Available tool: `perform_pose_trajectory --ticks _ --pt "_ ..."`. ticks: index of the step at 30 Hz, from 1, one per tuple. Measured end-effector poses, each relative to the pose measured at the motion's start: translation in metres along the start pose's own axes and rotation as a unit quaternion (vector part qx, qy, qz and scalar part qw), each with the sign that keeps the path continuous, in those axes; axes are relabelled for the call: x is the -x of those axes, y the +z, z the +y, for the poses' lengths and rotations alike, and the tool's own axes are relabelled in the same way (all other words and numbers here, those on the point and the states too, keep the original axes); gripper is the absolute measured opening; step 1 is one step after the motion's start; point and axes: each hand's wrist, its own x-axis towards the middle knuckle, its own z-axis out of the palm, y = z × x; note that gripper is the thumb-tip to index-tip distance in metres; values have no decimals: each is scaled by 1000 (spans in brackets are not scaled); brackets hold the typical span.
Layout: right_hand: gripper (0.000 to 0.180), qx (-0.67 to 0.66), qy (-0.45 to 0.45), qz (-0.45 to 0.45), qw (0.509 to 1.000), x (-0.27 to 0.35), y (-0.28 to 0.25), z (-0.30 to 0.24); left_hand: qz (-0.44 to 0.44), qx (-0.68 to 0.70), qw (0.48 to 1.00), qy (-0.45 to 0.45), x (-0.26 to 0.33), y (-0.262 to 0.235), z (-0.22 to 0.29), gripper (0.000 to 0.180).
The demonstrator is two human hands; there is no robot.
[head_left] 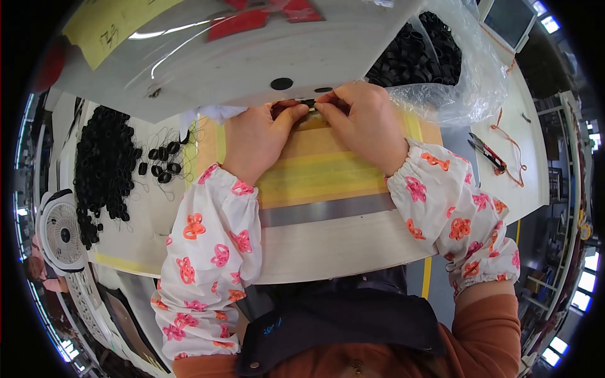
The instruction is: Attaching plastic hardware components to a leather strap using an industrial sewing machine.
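Under the front of a light grey machine head (220, 66), my two hands meet from either side. My left hand (255, 138) is closed in a pinch, thumb against fingers, on the left end of a small black band (307, 103). The right end of it sits between the thumb and fingers of my right hand (365, 120). Only a short stretch of the band shows; my fingers and the machine's lower edge hide the rest. Below my hands is a work surface covered with yellow tape (321, 167).
A heap of black rings (104, 164) lies at left, with several loose threaded rings (165, 160) beside it. A clear plastic bag (485, 79) of black rings stands at back right. Snips (486, 153) with an orange cord (520, 157) lie right; a white fan (63, 233) is far left.
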Motion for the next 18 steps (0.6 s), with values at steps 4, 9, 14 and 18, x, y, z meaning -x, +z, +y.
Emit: perform_pose_trajectory --ticks 4,9,14,18 --pt "4 7 -15 3 1000 0 0 1 -7 -32 999 -1 0 -2 4 27" --pt "10 45 4 -22 999 -2 -5 1 -9 -79 997 16 2 -4 7 25" --pt "10 21 14 -31 999 -4 -5 -1 -24 -90 995 -31 -1 -8 11 31" --pt "11 24 31 -43 998 -5 -5 0 -25 -56 997 -38 -2 -7 9 36"
